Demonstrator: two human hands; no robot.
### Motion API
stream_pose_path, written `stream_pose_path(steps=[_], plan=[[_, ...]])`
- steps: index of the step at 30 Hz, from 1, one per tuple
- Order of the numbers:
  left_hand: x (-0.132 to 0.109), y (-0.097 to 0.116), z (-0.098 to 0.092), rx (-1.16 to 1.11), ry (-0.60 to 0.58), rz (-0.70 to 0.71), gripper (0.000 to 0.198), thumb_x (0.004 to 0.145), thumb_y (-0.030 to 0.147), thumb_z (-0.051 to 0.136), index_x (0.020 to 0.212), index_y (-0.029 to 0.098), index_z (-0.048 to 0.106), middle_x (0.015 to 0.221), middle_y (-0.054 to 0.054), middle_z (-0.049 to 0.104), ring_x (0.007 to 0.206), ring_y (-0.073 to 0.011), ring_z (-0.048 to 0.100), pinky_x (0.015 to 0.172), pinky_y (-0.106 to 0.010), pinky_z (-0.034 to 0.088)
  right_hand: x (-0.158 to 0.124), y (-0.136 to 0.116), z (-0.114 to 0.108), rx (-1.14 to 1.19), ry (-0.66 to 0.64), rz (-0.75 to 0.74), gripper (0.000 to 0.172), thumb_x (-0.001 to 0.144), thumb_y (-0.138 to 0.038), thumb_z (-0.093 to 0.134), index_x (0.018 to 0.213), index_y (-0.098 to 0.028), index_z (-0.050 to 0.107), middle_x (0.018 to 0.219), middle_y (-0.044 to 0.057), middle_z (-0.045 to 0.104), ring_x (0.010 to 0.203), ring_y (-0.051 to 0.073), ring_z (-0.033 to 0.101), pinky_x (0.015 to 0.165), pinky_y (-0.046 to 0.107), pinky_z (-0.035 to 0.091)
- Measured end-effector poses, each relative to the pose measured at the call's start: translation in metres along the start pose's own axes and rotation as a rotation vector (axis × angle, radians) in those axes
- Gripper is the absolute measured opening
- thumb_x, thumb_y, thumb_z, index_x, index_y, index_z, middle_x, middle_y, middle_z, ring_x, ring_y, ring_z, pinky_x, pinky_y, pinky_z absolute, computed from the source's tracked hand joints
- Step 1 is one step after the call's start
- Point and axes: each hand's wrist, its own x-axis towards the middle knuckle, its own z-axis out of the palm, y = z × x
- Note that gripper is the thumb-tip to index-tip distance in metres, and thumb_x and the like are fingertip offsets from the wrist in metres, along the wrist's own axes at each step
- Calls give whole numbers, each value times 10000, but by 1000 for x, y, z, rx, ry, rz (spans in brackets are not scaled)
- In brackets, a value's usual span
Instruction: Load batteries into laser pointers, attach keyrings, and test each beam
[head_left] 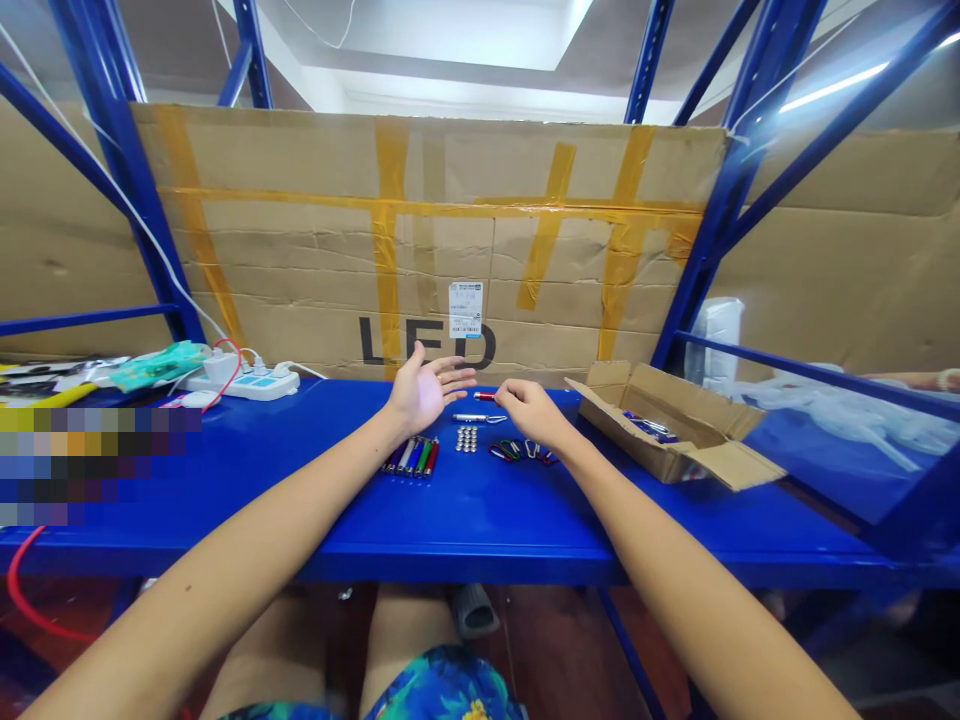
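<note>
My right hand (529,410) is closed round a small red flashlight (485,397), its front end pointing left toward my other palm. My left hand (429,388) is open, fingers spread and palm turned to the right; a pale glow shows on the palm. Just below the hands lies a silver flashlight (469,418) with a carabiner at its right end. Button cells (466,440) sit in a small grid on the table. Left of them is a row of coloured flashlights (411,457), partly behind my left forearm. Several coloured carabiners (514,450) lie below my right hand.
An open cardboard box (675,440) with small metallic and blue items stands on the blue table (480,520) at right. A white power strip (251,384) and a teal bag (161,366) are at left. A tall cardboard panel (322,260) closes off the back.
</note>
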Motion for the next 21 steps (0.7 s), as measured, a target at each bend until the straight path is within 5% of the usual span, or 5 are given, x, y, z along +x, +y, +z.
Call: stream_pose_path(steps=[21], plan=[[-1, 1, 2, -83, -30, -43, 720, 877, 718, 305, 1081, 107, 627, 1094, -202, 692, 1088, -336, 631, 898, -448, 495, 1, 2, 0, -2, -33, -13, 277, 833, -359, 442, 631, -180, 505, 604, -15, 470, 620, 141, 412, 596, 287, 291]])
